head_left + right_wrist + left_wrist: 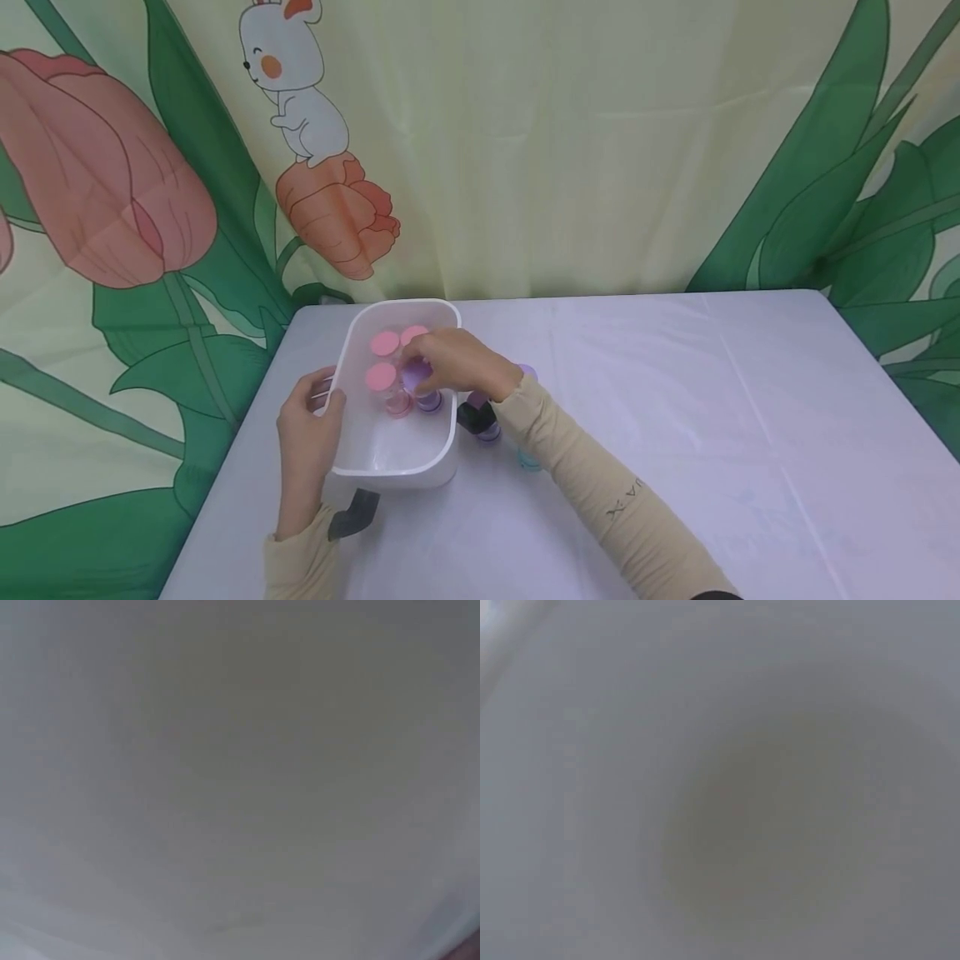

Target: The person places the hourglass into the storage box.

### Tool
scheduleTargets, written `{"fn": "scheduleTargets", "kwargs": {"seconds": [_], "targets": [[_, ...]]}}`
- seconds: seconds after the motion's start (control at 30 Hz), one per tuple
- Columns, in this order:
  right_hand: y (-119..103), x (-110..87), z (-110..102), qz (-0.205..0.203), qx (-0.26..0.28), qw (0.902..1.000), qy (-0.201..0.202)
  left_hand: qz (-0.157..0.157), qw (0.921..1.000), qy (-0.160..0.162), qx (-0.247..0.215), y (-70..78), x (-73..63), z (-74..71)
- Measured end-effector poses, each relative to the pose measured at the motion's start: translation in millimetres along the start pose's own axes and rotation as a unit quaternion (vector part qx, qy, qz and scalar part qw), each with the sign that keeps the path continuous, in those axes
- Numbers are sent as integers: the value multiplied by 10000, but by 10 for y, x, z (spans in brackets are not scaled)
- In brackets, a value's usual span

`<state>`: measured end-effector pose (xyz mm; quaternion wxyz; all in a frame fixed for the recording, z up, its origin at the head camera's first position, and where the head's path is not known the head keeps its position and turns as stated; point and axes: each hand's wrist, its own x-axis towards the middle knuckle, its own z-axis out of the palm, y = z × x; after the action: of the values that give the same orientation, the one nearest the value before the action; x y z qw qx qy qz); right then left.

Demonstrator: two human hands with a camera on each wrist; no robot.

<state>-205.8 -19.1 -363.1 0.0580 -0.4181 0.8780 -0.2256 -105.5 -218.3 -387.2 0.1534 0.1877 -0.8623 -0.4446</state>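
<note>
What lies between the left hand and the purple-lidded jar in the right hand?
In the head view, a pink-lidded jar stands between them, inside the white bin that the left hand holds.

The kind of room cannot be told for sure. A table (750,417) is covered with a pale cloth (660,358), and behind it a creamy curtain (562,167) is hung, on which a white bunny (292,71), a carrot (318,204), a pink tulip (105,175) and green leaves (795,183) are drawn
</note>
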Motion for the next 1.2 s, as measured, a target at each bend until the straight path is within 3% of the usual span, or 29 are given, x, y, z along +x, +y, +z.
{"fn": "scheduleTargets", "kwargs": {"seconds": [0.2,0.33,0.5,1.2], "targets": [[42,-30,-27,-215,795,9966,4,-17,10000,-27,-65,-2,5,18],[60,-63,-66,-438,1530,9873,-34,-33,10000,-11,-64,-12,3,22],[92,-118,-104,-713,2025,9767,64,-6,10000,0,-75,-19,6,19],[240,-518,-299,-814,2187,9696,733,-63,9999,-106,-37,8,-4,-15]]}}
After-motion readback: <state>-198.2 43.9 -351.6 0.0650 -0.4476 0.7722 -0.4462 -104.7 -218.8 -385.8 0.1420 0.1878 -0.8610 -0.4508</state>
